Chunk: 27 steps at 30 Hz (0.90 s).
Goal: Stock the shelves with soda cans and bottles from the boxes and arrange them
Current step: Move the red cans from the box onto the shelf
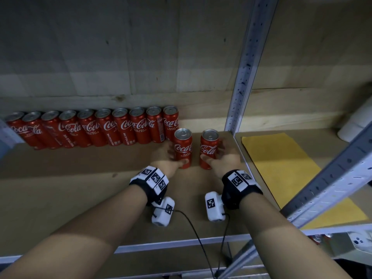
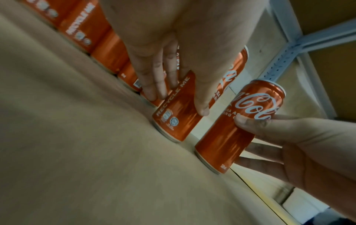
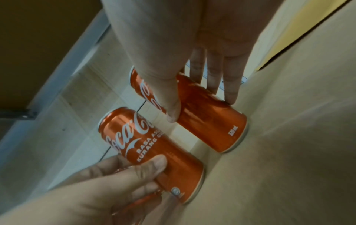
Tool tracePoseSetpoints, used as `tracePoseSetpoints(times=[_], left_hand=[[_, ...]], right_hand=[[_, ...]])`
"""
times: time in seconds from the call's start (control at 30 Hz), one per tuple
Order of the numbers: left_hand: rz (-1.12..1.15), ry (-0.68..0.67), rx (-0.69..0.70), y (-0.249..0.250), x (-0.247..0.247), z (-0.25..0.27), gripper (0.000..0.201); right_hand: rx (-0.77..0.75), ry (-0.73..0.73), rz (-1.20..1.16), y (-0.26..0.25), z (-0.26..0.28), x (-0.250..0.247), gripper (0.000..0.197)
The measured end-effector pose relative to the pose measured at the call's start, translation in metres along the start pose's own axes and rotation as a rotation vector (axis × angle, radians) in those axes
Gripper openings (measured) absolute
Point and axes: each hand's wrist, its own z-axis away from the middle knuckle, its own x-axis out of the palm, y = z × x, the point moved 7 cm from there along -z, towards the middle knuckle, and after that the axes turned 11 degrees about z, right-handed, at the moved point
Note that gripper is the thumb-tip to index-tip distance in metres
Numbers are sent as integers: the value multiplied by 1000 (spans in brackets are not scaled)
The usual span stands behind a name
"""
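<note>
Two red cola cans stand upright on the brown shelf board (image 1: pixel 80 178), in front of the right end of a back row of red cans (image 1: pixel 90 127). My left hand (image 1: pixel 167 156) grips the left can (image 1: pixel 183 148), thumb on its near side and fingers behind it. My right hand (image 1: pixel 223 156) grips the right can (image 1: pixel 209 148) the same way. In the left wrist view, my left hand (image 2: pixel 173 73) wraps the left can (image 2: pixel 179 112); the right can (image 2: pixel 237 129) stands beside it. In the right wrist view, my right hand (image 3: pixel 192 79) holds the right can (image 3: pixel 208 115), and the left can (image 3: pixel 150 152) is nearer.
A grey perforated metal upright (image 1: pixel 243 67) rises just right of the cans. Beyond it a yellow sheet (image 1: pixel 281 162) lies on the neighbouring shelf, with a white object (image 1: pixel 356 125) at the far right. The shelf's metal front rail (image 1: pixel 181 242) runs below my forearms. A plywood back wall (image 1: pixel 120 47) closes the bay.
</note>
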Motion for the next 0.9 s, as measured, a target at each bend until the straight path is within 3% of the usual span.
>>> tracePoseSetpoints(times=[0.23,0.43,0.5,0.7,0.9], left_hand=[[-49,-19,-1,17,17,-44,61],[-160,76,-32,23,22,-66,47],[-180,92,-95,14,23,-70,54],[-101,287,-156,-5,21,-67,102],[-97,322,-216,-11,23,-77,109]], right_hand=[[-32,31,147,-18,-44,5,65],[39,64,123,-24,-64,2,64],[37,53,126,-26,-70,5,63],[30,-16,81,-22,-87,12,67],[15,37,96,-25,-94,12,65]])
